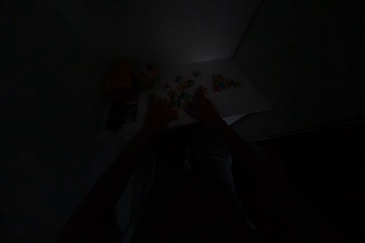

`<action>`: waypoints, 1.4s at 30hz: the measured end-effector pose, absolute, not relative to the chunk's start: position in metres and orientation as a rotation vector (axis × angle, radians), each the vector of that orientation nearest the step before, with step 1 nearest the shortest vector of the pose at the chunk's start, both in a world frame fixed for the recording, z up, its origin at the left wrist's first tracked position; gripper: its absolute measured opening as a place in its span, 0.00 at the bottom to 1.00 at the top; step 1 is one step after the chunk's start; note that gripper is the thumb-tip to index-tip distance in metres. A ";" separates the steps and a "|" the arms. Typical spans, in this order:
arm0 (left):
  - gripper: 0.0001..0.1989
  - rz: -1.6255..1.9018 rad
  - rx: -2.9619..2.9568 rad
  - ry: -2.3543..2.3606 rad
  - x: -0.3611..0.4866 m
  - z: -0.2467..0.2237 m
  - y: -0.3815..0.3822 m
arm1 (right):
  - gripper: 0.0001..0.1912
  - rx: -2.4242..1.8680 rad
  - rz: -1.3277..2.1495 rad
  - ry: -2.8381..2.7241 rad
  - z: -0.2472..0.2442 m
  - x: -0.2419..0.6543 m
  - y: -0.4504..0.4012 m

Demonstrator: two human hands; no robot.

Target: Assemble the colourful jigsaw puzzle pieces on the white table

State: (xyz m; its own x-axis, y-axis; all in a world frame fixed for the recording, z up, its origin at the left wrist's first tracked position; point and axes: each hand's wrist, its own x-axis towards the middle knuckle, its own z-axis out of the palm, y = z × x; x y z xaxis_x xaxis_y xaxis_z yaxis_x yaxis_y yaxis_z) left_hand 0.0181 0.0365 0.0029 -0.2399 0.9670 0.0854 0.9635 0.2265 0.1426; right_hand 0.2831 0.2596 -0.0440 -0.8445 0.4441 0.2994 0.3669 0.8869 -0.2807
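The view is very dark. Several colourful pieces, shaped like jigsaw pieces [184, 95], lie scattered on a pale table [242, 100]. My left hand [159, 113] is at the near left side of the pieces, beside a red piece [173, 114]; its fingers are lost in shadow. At the near right side of the scatter, my right hand [203, 107] reaches in close to a red piece [201, 90]. Whether either hand holds anything is too dark to tell. A separate pile of mixed pieces [224, 83] lies to the right.
At the left is an orange object [124, 76], with a dark printed sheet or box [121, 115] nearer me. More reddish items [149, 74] lie beside the orange object. A pale wall [199, 19] stands behind the table, and its front edge runs close to my body.
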 end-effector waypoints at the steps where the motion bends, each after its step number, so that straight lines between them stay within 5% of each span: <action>1: 0.38 0.252 1.899 2.455 0.024 -0.001 0.040 | 0.30 -0.624 0.292 -2.680 -0.045 0.282 0.259; 5: 0.44 0.243 1.868 2.496 0.036 -0.007 0.055 | 0.37 -0.708 0.275 -2.641 -0.042 0.277 0.261; 13: 0.33 0.374 1.913 2.535 0.018 0.001 0.044 | 0.37 -0.965 0.287 -2.571 -0.036 0.272 0.261; 23: 0.39 0.507 1.755 2.603 0.002 -0.007 0.026 | 0.49 -0.920 0.182 -2.781 -0.020 0.269 0.281; 28: 0.40 0.500 1.682 2.627 0.008 0.000 0.029 | 0.36 -0.824 0.188 -2.807 -0.013 0.252 0.307; 35: 0.43 0.521 1.652 2.636 0.013 0.004 0.026 | 0.45 -1.038 0.277 -2.597 -0.008 0.192 0.366; 42: 0.44 0.477 1.595 2.643 0.011 0.003 0.025 | 0.39 -1.006 0.258 -2.718 -0.020 0.149 0.382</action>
